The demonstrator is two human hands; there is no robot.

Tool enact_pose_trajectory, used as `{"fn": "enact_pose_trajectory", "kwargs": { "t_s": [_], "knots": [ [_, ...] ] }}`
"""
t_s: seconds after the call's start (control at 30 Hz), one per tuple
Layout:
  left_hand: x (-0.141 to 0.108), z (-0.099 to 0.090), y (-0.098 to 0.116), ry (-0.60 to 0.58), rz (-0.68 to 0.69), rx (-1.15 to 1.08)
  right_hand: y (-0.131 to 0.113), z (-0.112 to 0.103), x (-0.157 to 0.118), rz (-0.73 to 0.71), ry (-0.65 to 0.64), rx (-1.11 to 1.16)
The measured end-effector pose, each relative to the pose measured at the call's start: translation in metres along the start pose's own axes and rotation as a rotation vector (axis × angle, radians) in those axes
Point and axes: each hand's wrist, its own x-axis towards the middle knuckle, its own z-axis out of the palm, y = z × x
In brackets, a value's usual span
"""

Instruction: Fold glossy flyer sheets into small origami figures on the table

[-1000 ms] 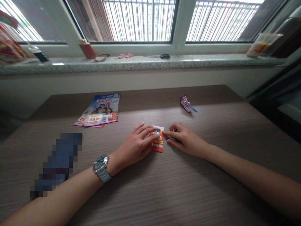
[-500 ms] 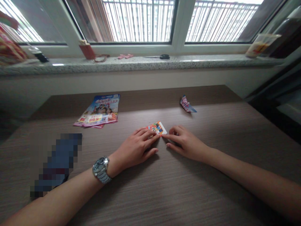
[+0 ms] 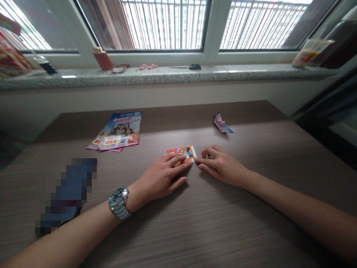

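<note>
A small piece of printed paper [image 3: 187, 150], orange and multicoloured with a white strip along its right end, lies on the wooden table [image 3: 178, 230]. My left hand [image 3: 167, 173], with a metal watch [image 3: 119, 202] on the wrist, rests flat over the paper's near side, its fingers stretched out and hiding part of it. At the paper's right end, the index fingertip of my right hand [image 3: 221, 165] touches the near corner. The right thumb is held out below, and the other fingers curl inward.
Printed flyers [image 3: 119, 132] lie stacked at the back left. A folded paper piece [image 3: 221, 123] sits at the back right. A pixelated dark blue item [image 3: 69, 193] is beside my left forearm. Scissors [image 3: 192, 67], a red box [image 3: 103, 60] and a plastic cup [image 3: 309, 53] stand along the windowsill.
The paper has turned slightly and more of its left part shows. My right hand has shifted a little to the right, while my left fingertips have slid slightly along the near edge.
</note>
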Motion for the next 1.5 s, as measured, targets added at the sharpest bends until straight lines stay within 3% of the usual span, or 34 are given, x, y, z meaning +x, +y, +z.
{"fn": "enact_pose_trajectory", "kwargs": {
  "t_s": [0.27,0.6,1.0,1.5],
  "knots": [
    [0.001,-0.002,0.002,-0.015,-0.03,-0.012,0.011,-0.002,0.0,0.014,0.019,0.066],
    [0.002,-0.002,0.002,-0.003,-0.018,-0.026,0.031,0.016,0.028,0.053,0.176,0.197],
    [0.001,0.0,-0.001,-0.014,-0.015,-0.015,0.031,0.02,0.052,0.229,0.21,0.25],
    [0.001,-0.001,0.001,-0.008,-0.015,0.019,0.03,0.024,0.044,0.12,0.226,0.201]
  ]
}}
